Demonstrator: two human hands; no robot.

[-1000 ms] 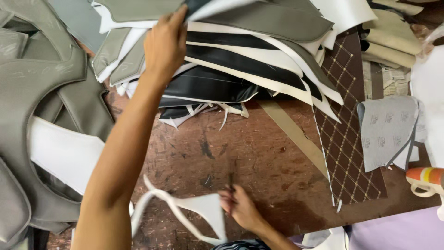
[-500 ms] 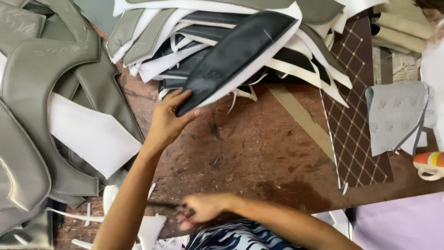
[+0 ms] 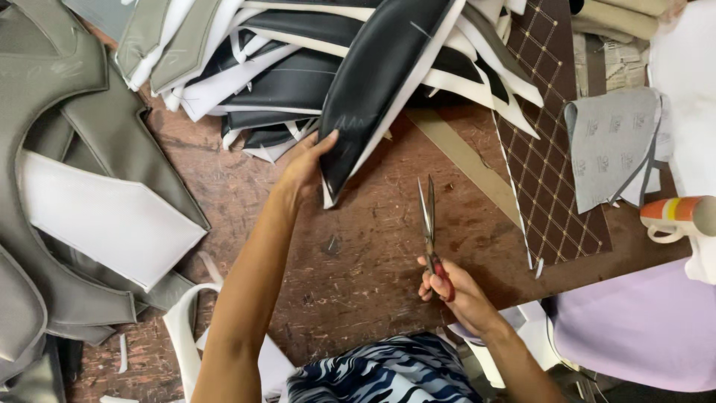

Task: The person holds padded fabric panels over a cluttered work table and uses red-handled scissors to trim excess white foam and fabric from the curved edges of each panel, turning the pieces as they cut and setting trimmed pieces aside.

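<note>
Head view, looking down on a worn brown desk [image 3: 358,246]. Left hand [image 3: 306,168] is extended forward and grips the lower end of a long black leather-like panel [image 3: 380,82] with white foam backing; fingers are closed around the panel's lower left edge, thumb on the black face. The panel runs diagonally up and to the right from the hand, its near tip lifted just above the desk, its far end lying over a pile of similar black and white cut pieces [image 3: 291,89] at the top of the desk. Right hand [image 3: 447,287] is nearer the body, lower right of centre, fingers wrapped through the red handles of a pair of scissors [image 3: 429,224]; the blades point away from the body toward the panel and look nearly closed, with only a narrow gap at the tips. Scissor tips and panel are near but apart. To the left, large grey panels [image 3: 67,134] with a white foam-backed piece [image 3: 104,216] spread across the desk edge. To the right lies a brown diamond-quilted sheet [image 3: 552,172], with a tan strip [image 3: 462,160] beside it and a folded grey patterned fabric piece [image 3: 608,145] overlapping its right side. A red, yellow and white striped roll [image 3: 675,210] sits at the far right edge. White offcut strips [image 3: 183,328] lie near the left forearm.
</note>
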